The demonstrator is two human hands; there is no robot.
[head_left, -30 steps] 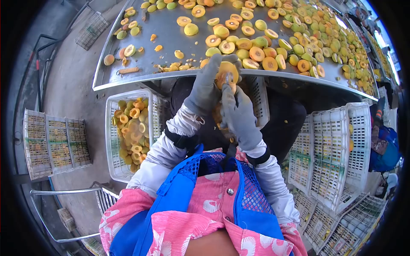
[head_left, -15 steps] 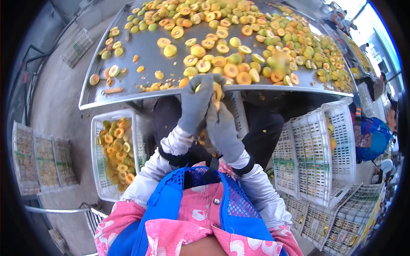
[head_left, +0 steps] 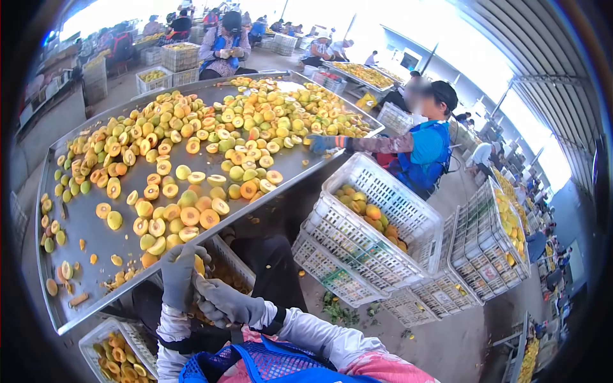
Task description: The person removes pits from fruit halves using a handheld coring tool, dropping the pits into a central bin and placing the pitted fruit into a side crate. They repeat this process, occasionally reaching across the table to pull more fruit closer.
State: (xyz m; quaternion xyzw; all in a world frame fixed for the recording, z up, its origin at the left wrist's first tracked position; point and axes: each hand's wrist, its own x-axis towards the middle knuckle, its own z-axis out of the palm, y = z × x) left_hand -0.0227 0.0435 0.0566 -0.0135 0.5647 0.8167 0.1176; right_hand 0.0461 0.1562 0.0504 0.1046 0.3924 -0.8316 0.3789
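Note:
My left hand (head_left: 179, 276), in a grey glove, is closed around a yellow peach (head_left: 200, 264), mostly hidden by the fingers. My right hand (head_left: 231, 302), gloved the same way, has its fingers curled close against the left; what it grips, if anything, is hidden. Both hands are just off the near edge of the metal table (head_left: 89, 239). Whole and halved yellow peaches (head_left: 189, 216) lie on it beyond my hands. Below and between my knees stands a crate (head_left: 246, 271) with orange pieces inside.
A white crate of peach halves (head_left: 118, 357) stands at lower left. Stacked crates (head_left: 383, 217) rise to my right, some holding fruit. A short wooden piece (head_left: 78, 300) lies at the table's left corner. A co-worker (head_left: 424, 137) reaches over its right side; another person (head_left: 223, 48) sits across.
The view has swung up and to the right, bringing the co-workers and hall into sight. My hands stay together near the table edge, the left still holding the peach.

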